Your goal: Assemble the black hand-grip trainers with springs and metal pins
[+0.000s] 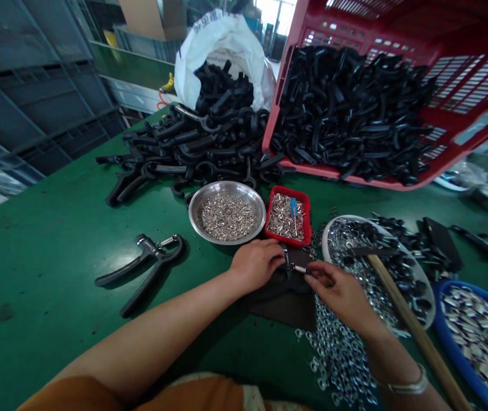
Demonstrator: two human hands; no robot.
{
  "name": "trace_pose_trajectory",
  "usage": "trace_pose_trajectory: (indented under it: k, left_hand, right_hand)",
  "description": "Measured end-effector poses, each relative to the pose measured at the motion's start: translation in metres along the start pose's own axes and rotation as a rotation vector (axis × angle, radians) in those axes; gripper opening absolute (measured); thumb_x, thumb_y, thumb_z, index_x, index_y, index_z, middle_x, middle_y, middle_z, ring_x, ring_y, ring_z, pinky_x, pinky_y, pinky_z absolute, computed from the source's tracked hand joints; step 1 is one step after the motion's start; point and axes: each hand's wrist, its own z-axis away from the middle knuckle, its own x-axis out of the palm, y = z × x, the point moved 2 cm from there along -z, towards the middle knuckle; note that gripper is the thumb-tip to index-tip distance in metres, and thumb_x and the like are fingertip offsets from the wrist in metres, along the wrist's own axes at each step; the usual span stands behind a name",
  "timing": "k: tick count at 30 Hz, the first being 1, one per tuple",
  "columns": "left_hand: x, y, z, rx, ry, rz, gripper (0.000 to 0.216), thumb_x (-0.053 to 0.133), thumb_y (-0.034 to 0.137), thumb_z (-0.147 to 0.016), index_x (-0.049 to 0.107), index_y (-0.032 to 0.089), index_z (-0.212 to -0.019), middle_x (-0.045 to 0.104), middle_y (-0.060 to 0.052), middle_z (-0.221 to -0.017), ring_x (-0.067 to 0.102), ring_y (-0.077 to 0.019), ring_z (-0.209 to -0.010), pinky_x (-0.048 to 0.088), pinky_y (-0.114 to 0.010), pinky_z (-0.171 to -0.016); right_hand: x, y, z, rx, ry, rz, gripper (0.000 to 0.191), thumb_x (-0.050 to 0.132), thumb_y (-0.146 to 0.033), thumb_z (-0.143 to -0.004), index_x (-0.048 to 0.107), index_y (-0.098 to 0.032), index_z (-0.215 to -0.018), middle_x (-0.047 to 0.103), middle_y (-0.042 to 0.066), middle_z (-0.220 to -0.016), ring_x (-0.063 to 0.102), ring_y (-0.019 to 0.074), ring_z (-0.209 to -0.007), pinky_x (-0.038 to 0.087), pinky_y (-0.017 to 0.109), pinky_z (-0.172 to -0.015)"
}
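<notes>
In the middle of the table a black hand grip strengthener [278,290] lies on a dark pad [293,314], partly covered by my hands. My left hand [258,264] closes its fingers on the strengthener's upper part, near a metal piece. My right hand [344,294] pinches at the outer end of a small coil spring [299,268], which sits between the two hands; its fingertips partly hide that end. Off to the left rests another black hand grip [158,260], its handles spread and a spring fitted across its top.
Behind my hands stand a steel bowl [259,220] of small pins and a red tray [309,225] with a blue-handled screwdriver [294,208]. A hammer [406,311] lies across a white basin [430,299]. Loose metal rings [342,354] spread nearby. Black handles [192,142] pile up behind.
</notes>
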Motion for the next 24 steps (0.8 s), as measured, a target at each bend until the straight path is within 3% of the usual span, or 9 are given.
trace_pose_trajectory:
  k: [3,5,10,13,15,17,20,24]
  left_hand:
    - [-0.001,0.002,-0.002,0.067,-0.070,0.030,0.011,0.053,0.028,-0.081,0.061,0.023,-0.087,0.062,0.002,-0.105,0.059,-0.0137,-0.091,0.046,-0.025,-0.078]
    - [-0.003,0.002,0.002,0.051,-0.051,0.045,0.010,0.054,0.028,-0.081,0.062,0.024,-0.086,0.061,0.002,-0.108,0.059,-0.0135,-0.093,0.046,-0.025,-0.078]
    - [-0.003,-0.003,0.028,-0.027,0.048,0.064,0.012,0.054,0.029,-0.081,0.063,0.024,-0.087,0.059,0.001,-0.114,0.058,-0.0147,-0.097,0.046,-0.027,-0.082]
    - [-0.003,-0.006,0.040,-0.045,0.076,0.063,0.012,0.054,0.029,-0.081,0.063,0.024,-0.086,0.059,0.000,-0.114,0.057,-0.0148,-0.099,0.046,-0.028,-0.085]
    - [-0.004,-0.007,0.042,-0.035,0.060,0.066,0.012,0.053,0.029,-0.081,0.063,0.024,-0.086,0.059,0.000,-0.115,0.057,-0.0146,-0.101,0.045,-0.028,-0.085]
    - [-0.006,-0.007,0.039,-0.029,0.024,0.060,0.012,0.052,0.029,-0.082,0.062,0.024,-0.087,0.058,-0.001,-0.116,0.054,-0.0154,-0.105,0.045,-0.028,-0.086]
    - [-0.011,-0.008,0.030,0.002,-0.080,0.039,0.012,0.051,0.028,-0.083,0.060,0.023,-0.088,0.056,-0.002,-0.120,0.053,-0.0172,-0.108,0.045,-0.029,-0.084]
    - [-0.015,-0.008,0.021,0.138,-0.215,0.017,0.010,0.051,0.026,-0.083,0.058,0.022,-0.088,0.059,-0.001,-0.114,0.057,-0.0172,-0.101,0.045,-0.030,-0.084]
  right_hand:
    - [0.007,0.001,0.007,0.151,0.023,-0.230,0.028,0.062,-0.039,-0.068,0.062,-0.021,-0.088,0.062,-0.001,-0.060,0.058,0.0149,-0.048,0.052,0.029,-0.041]
    - [0.010,-0.003,0.012,0.214,0.047,-0.338,0.028,0.066,-0.039,-0.064,0.062,-0.021,-0.085,0.062,-0.002,-0.058,0.058,0.0148,-0.048,0.053,0.029,-0.042]
    - [0.015,-0.021,0.021,0.201,0.031,-0.452,0.028,0.064,-0.039,-0.066,0.060,-0.019,-0.086,0.064,0.001,-0.066,0.062,0.0160,-0.055,0.055,0.031,-0.049]
    - [0.011,-0.020,0.017,0.111,0.071,-0.305,0.027,0.058,-0.038,-0.072,0.059,-0.019,-0.091,0.064,0.003,-0.072,0.062,0.0168,-0.059,0.053,0.029,-0.047]
    - [0.006,-0.016,0.012,-0.001,0.104,-0.102,0.022,0.056,-0.034,-0.074,0.061,-0.020,-0.090,0.064,0.004,-0.076,0.061,0.0163,-0.061,0.052,0.032,-0.055]
    - [0.004,-0.011,0.006,-0.121,0.036,0.049,0.019,0.054,-0.027,-0.075,0.063,-0.020,-0.090,0.063,0.005,-0.082,0.060,0.0161,-0.067,0.051,0.034,-0.066]
    - [0.005,-0.006,0.003,-0.229,-0.120,0.099,0.025,0.050,-0.021,-0.076,0.063,-0.021,-0.097,0.061,0.006,-0.090,0.059,0.0158,-0.074,0.051,0.031,-0.066]
    - [0.010,-0.003,0.001,-0.248,-0.117,0.108,0.026,0.049,-0.022,-0.078,0.062,-0.018,-0.101,0.060,0.006,-0.086,0.057,0.0143,-0.068,0.050,0.029,-0.061]
